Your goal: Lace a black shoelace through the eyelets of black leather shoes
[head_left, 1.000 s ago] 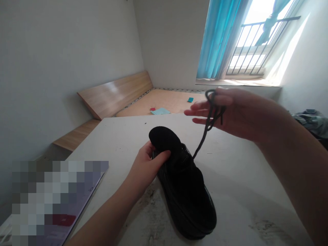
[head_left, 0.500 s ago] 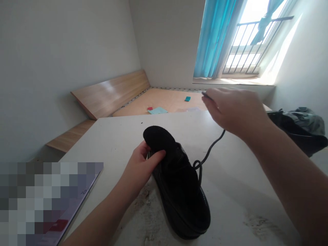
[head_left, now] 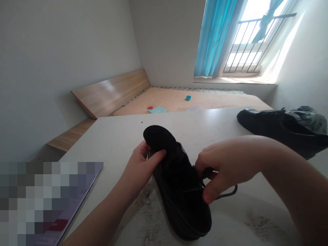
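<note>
A black shoe [head_left: 176, 194] lies on the white table, its length slanting from upper left to lower right. My left hand [head_left: 145, 160] grips its far left side, thumb on top and fingers round the edge. Over the shoe's right side, my right hand [head_left: 220, 167] is closed with thumb and fingertips pinching the dark shoelace close to the upper. Part of the shoelace [head_left: 229, 194] loops out below the right hand onto the table. My fingers hide the exact spot where the lace meets the shoe.
A second black shoe [head_left: 271, 124] rests at the table's right, beside a bundle of grey cloth [head_left: 309, 118]. A purple-edged sheet [head_left: 77, 201], partly pixelated, lies at lower left. Beyond the white table [head_left: 118, 133] is a bed board [head_left: 215, 100] with small items on it.
My right hand has come down and back from above the table's far edge to the shoe's right side, with the lace now slack. My left hand and the shoe have hardly moved.
</note>
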A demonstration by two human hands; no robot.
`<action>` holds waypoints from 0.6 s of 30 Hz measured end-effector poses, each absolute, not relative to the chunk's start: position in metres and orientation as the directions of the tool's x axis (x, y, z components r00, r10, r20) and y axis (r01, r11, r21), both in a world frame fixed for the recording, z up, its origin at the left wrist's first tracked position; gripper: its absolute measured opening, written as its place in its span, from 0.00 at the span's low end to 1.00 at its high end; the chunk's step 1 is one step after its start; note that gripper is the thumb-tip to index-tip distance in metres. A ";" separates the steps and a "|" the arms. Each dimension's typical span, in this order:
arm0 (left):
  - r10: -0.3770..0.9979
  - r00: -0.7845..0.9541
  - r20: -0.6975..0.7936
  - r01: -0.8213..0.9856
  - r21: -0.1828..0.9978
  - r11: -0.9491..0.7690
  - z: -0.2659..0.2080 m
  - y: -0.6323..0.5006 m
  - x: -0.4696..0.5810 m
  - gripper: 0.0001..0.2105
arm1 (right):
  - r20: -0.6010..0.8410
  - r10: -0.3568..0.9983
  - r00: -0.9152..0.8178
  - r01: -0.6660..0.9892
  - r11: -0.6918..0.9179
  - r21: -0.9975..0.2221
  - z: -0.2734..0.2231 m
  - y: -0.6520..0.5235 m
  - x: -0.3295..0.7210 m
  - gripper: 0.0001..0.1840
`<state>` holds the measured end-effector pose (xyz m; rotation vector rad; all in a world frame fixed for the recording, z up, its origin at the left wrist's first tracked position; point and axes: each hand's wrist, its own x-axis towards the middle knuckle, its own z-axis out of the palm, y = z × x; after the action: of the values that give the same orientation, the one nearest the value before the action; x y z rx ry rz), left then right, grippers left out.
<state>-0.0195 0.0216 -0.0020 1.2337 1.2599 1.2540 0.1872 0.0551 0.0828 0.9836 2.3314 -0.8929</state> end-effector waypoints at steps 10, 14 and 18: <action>0.998 -0.063 0.029 0.058 0.998 -0.026 -0.005 0.023 -0.021 0.14 | -0.403 0.792 -0.459 0.888 0.405 -0.215 0.055 0.088 0.210 0.15; 0.998 -0.056 0.019 0.025 1.000 -0.017 -0.007 0.024 -0.022 0.14 | -0.359 0.864 -0.354 0.935 0.321 -0.150 0.034 0.096 0.234 0.15; 0.991 -0.108 0.078 -0.009 0.997 -0.079 -0.005 0.025 -0.024 0.11 | -0.235 0.905 -0.355 0.927 0.309 -0.212 0.032 0.095 0.242 0.21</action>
<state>-0.0236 0.0248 -0.0054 1.2042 1.2401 1.3533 0.2422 0.0948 0.0316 1.7406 2.4825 -0.4799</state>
